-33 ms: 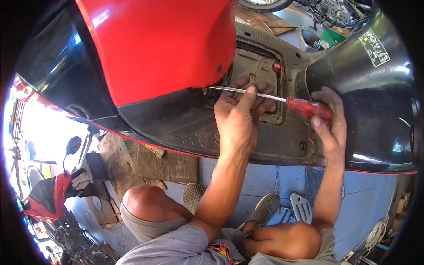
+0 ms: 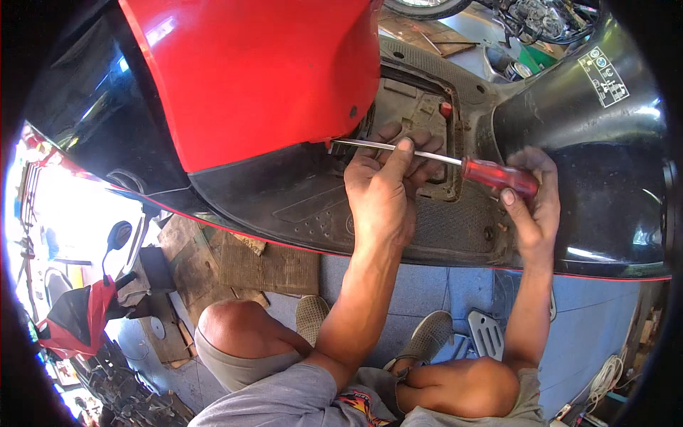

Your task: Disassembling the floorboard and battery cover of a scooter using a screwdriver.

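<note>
A screwdriver with a red see-through handle [image 2: 491, 173] lies almost level across the scooter's footboard [image 2: 299, 206]. Its tip meets the lower corner of the red body panel [image 2: 263, 78]; any screw there is too small to make out. My left hand [image 2: 384, 185] pinches the metal shaft between thumb and fingers, steadying it about midway. Around the handle's end, my right hand [image 2: 533, 199] has its thumb below and its fingers curled over the top, slightly blurred. Behind my left hand, an uncovered recess [image 2: 413, 107] in the footboard shows a small red part [image 2: 445, 109].
The scooter's glossy black section [image 2: 605, 178] rises at the right. Below lie wooden boards [image 2: 270, 263] on the blue-grey floor [image 2: 363, 277], beside a slotted metal plate [image 2: 487, 333]. A second red scooter [image 2: 78, 320] stands at the left, and a coiled cable [image 2: 608, 377] lies lower right.
My right fingers have shifted slightly around the screwdriver handle, which sits a touch lower. My left hand and the screwdriver tip stay in place.
</note>
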The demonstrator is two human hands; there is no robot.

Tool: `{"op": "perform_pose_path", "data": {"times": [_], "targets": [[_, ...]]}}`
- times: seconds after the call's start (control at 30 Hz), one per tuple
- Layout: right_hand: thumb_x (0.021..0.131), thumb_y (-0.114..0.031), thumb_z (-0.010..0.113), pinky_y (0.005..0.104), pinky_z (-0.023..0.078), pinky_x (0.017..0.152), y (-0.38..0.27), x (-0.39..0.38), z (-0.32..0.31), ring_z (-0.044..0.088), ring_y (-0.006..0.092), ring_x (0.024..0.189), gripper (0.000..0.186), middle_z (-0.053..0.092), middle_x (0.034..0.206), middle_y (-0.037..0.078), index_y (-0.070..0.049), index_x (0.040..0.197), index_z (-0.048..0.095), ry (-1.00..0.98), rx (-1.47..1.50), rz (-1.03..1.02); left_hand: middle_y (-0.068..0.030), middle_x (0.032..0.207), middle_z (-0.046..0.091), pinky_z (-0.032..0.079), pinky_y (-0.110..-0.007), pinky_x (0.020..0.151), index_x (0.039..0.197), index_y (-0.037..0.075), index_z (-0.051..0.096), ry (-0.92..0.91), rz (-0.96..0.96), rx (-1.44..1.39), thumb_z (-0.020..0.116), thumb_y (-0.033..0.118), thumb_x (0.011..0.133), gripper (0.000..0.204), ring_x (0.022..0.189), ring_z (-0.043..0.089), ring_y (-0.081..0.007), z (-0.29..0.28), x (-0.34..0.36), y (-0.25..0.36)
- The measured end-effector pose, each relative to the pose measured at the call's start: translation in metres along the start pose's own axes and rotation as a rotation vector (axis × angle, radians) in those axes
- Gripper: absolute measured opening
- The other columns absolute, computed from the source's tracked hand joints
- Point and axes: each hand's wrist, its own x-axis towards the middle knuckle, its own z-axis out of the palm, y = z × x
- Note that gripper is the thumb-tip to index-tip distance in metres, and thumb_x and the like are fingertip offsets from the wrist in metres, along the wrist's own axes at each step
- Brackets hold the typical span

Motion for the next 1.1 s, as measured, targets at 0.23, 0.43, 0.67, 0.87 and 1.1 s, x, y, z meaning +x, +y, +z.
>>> {"op": "perform_pose_path", "data": {"times": [0.23,0.43,0.67,0.87,1.1], "targets": [[0.093,-0.019,0.06,0.0254,0.048,0.055,-0.002,-0.003,0.0,0.061,0.0121,0.066,0.031,0.062,0.084,0.009,0.002,0.115,0.053,-0.049,0.077,0.074,-0.0203,0.107,0.064,0.057,-0.049,0.084,0.117,-0.003,0.046,0.066,0.005,-0.032,0.051,0.003,0.095,0.024,0.101,0.066,-0.0394,0.002,0.0,-0.001],[0.09,-0.015,0.064,0.0251,0.048,0.054,-0.017,-0.003,-0.017,0.062,0.013,0.066,0.039,0.062,0.085,0.009,0.002,0.121,0.049,-0.185,0.126,0.535,-0.0223,0.108,0.062,0.056,-0.052,0.087,0.12,-0.002,0.043,0.066,0.078,0.006,0.049,0.002,0.095,0.026,0.103,0.064,-0.0413,0.001,-0.002,0.008],[0.093,-0.023,0.064,0.0246,0.041,0.037,-0.015,-0.002,-0.018,0.052,0.0096,0.045,0.036,0.06,0.081,0.01,0.003,0.114,0.05,-0.123,0.008,0.533,-0.0231,0.106,0.062,0.059,-0.042,0.078,0.13,-0.001,0.034,0.063,0.08,-0.011,0.046,0.001,0.096,0.036,0.096,0.067,-0.0368,0.008,-0.002,-0.001],[0.089,-0.009,0.069,0.0223,0.045,0.043,-0.033,-0.005,-0.03,0.055,0.0086,0.052,0.034,0.064,0.083,0.01,0.002,0.114,0.05,0.09,0.143,0.177,-0.0242,0.104,0.064,0.059,-0.042,0.077,0.112,-0.007,0.052,-0.04,0.056,0.026,0.048,0.008,0.097,0.021,0.092,0.069,-0.0354,0.014,-0.006,-0.008],[0.092,-0.038,0.056,0.0268,0.048,0.038,-0.119,-0.046,-0.153,0.05,0.0155,0.042,0.048,0.057,0.066,0.016,0.008,0.083,0.059,0.543,-0.595,-0.472,-0.0198,0.096,0.065,0.052,-0.04,0.075,0.095,-0.003,0.064,-0.695,0.223,1.33,0.061,0.006,0.084,0.015,0.089,0.065,-0.0334,0.04,-0.043,-0.049]]}}
